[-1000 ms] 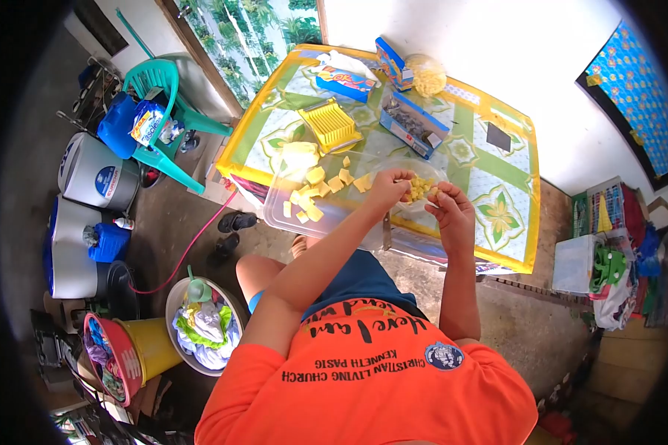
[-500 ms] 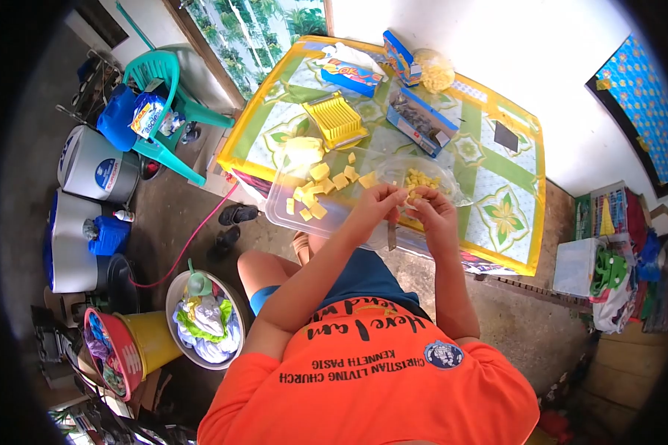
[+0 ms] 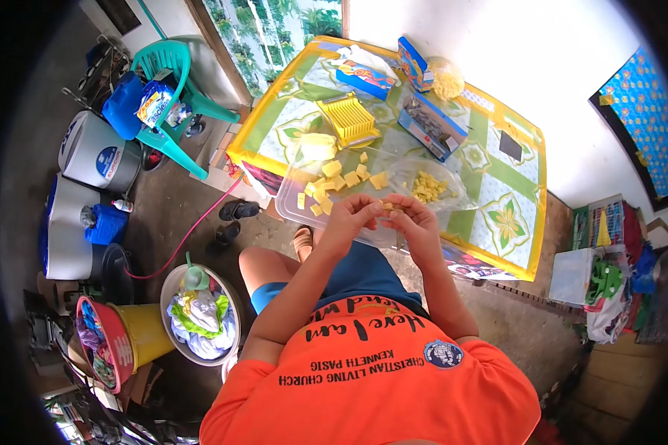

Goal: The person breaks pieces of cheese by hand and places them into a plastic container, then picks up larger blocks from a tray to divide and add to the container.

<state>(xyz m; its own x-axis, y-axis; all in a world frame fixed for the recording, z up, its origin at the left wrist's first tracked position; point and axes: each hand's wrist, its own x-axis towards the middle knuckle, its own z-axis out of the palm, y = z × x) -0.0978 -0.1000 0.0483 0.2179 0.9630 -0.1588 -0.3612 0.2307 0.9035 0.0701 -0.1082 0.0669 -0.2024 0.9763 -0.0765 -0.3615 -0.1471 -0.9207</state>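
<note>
My left hand (image 3: 354, 216) and my right hand (image 3: 414, 221) meet over the near edge of a clear plastic tray (image 3: 286, 199). Their fingertips pinch a small yellow piece (image 3: 388, 207). A narrow grey strip like a knife blade (image 3: 401, 239) shows beside my right hand, its grip hidden. Yellow cubes (image 3: 332, 169) lie scattered on the tray, with a larger pale yellow lump (image 3: 318, 147) behind them. To the right, a clear shallow container (image 3: 464, 194) holds many smaller yellow bits (image 3: 428, 187).
On the patterned tablecloth (image 3: 503, 216) stand a yellow slotted rack (image 3: 349, 120), several blue boxes (image 3: 432, 126) and a bag of pale yellow food (image 3: 447, 80). A green chair (image 3: 174, 63) is at the left. Below it sits a basin of laundry (image 3: 200, 315).
Both hands have drawn back toward my body and slightly left, away from the container of small bits. The view has shifted a little. The grey blade-like strip shows less now.
</note>
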